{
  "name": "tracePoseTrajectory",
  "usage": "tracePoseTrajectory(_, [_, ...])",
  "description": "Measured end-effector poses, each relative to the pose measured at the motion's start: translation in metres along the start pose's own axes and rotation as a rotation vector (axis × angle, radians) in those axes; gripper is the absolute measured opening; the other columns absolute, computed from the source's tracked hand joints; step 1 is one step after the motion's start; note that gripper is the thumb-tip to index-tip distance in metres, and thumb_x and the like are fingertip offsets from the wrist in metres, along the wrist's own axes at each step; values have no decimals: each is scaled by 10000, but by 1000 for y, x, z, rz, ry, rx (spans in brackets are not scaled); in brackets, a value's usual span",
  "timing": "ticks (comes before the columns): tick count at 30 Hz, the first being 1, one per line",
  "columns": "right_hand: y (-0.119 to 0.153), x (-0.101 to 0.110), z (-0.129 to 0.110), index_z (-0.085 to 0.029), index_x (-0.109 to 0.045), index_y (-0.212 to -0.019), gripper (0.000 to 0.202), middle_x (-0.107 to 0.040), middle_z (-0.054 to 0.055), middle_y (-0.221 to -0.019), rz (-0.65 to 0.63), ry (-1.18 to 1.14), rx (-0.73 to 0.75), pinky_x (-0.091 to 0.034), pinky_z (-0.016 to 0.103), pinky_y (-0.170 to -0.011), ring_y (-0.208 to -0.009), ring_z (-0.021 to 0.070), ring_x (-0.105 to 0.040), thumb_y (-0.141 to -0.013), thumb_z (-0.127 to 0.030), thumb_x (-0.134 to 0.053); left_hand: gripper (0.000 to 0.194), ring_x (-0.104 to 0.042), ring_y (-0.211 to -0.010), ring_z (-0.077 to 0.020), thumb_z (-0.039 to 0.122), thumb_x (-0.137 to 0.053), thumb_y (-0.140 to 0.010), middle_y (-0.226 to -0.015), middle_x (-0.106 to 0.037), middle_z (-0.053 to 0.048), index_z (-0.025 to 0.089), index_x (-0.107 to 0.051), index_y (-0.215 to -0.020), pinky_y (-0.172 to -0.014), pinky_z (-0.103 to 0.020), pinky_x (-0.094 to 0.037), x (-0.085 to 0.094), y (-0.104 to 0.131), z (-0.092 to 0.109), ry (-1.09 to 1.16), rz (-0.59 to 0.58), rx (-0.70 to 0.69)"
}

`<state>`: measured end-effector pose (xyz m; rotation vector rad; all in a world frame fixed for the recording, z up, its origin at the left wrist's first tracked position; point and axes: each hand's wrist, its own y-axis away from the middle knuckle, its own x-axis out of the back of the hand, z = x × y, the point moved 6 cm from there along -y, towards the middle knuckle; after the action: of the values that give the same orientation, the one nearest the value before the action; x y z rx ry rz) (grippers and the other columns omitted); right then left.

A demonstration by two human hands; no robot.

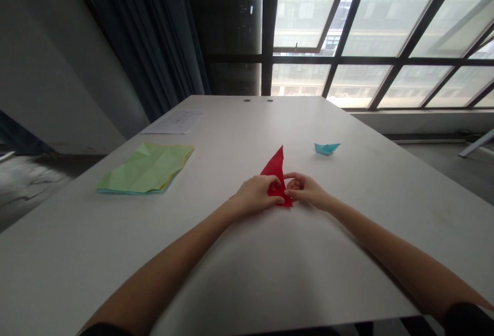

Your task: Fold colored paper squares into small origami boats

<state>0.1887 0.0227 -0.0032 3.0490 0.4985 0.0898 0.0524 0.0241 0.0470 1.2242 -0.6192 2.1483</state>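
A folded sheet of red paper (276, 165) lies low over the white table, its pointed corner aimed away from me. My left hand (259, 192) rests across it, thumb and fingers bent onto the paper and covering its left part. At the paper's right edge, my right hand (304, 190) has its thumb and index finger closed on the edge, with the other fingers curled in. A small light-blue paper boat (327, 148) sits beyond my right hand, apart from both hands.
On the left of the white table (239, 269) lies a stack of creased coloured paper (148, 169), green on top, with yellow and blue edges showing. Farther back is a printed white sheet (173, 122). Two dark round grommets (247, 100) mark the far end, before the windows.
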Motion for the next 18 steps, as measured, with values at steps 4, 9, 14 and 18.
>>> tracePoseTrajectory(4, [-1, -2, 0, -162, -528, -1028, 410, -554, -52, -608, 2, 24, 6, -448, 215, -516, -534, 74, -525, -640, -193, -656, 176, -570, -749, -157, 297, -465, -792, -845, -651, -2, 232, -626, -815, -651, -243, -386, -2, 0, 6, -86, 10, -111])
tracePoseTrajectory(9, [-3, 9, 5, -166, -547, -992, 395, -528, -71, -567, 116, -94, -55, -427, 191, -500, -508, 60, -506, -605, -151, -624, 199, -577, -698, -154, 316, -429, -821, -811, -655, -8, 225, -605, -841, -609, -246, -394, 24, 0, 3, -76, 236, -14])
tracePoseTrajectory(14, [-4, 27, 8, -189, -575, -949, 363, -552, -55, -618, 196, -167, -99, -417, 169, -495, -547, 62, -519, -593, -121, -552, 206, -569, -623, -127, 352, -470, -791, -741, -640, -19, 185, -586, -825, -591, -227, -415, 64, 3, -38, 176, 652, 215])
tracePoseTrajectory(18, [-2, 37, 6, -197, -584, -940, 370, -561, -55, -608, 140, -99, -159, -377, 155, -443, -516, 61, -501, -584, -109, -531, 204, -558, -561, -127, 351, -539, -723, -642, -614, -22, 157, -573, -778, -515, -212, -403, 65, 2, -95, 435, 755, 417])
